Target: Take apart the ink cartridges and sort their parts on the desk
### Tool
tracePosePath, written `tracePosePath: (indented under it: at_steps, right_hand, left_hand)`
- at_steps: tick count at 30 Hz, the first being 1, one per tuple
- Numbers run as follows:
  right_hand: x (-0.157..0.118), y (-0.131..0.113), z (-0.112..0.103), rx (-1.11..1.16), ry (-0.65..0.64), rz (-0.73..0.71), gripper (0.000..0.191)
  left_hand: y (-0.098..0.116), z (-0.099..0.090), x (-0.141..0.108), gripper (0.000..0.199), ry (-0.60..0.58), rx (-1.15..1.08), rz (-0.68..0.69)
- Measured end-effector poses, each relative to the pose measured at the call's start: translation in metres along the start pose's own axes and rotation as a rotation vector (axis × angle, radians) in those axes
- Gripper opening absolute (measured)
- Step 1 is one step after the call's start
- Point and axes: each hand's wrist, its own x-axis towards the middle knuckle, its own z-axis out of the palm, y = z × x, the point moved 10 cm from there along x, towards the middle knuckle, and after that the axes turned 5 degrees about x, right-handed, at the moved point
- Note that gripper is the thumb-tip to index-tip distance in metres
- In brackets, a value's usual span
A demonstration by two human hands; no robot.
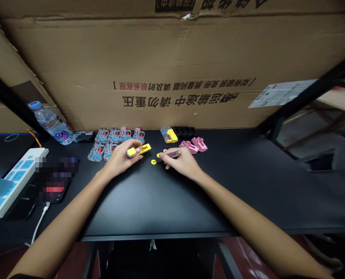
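My left hand [121, 157] grips a small yellow plastic housing [142, 149] with a clear end, held just above the black table. My right hand [184, 162] is closed around a dark pen-like tool [175, 154] with a brass-coloured end; its tip is too small to make out. Small yellow discs [153, 162] lie by the right fingertips, between the hands. Behind them sit a clear-and-yellow plastic housing [169, 135], several black parts [184, 132] and pink plastic housings [199, 144]. Several clear plastic housings [96, 151] with blue and red insides stand behind my left hand.
A large cardboard box [166, 58] walls off the back of the black table [149, 205]. At the left are a water bottle [52, 122], a white power strip [15, 182], and a phone [59, 178] with a white cable. A black metal frame [280, 112] rises at the right.
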Motion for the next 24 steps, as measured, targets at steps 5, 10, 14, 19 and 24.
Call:
tracePosePath:
  at_steps: [5, 10, 14, 19, 24]
  right_hand:
    - [0.005, -0.001, -0.029, -0.055, 0.049, 0.06, 0.032]
    - [0.008, -0.001, -0.025, 0.036, 0.028, 0.046, 0.033]
    - [0.008, 0.01, -0.023, 0.108, 0.07, 0.07, 0.032]
    - [0.004, 0.005, -0.047, 0.059, 0.251, 0.011, 0.039]
    - [-0.005, -0.025, -0.066, 0.065, 0.397, -0.21, 0.052]
  left_hand:
    - [-0.007, -0.004, -0.002, 0.044, 0.048, -0.009, -0.094]
    - [-0.009, -0.002, -0.002, 0.044, 0.032, -0.017, -0.108]
    - [-0.009, -0.001, -0.002, 0.042, 0.022, -0.022, -0.13]
    - [-0.01, -0.003, -0.001, 0.041, 0.024, -0.031, -0.171]
    - [-0.014, 0.001, -0.003, 0.037, -0.004, -0.088, -0.22]
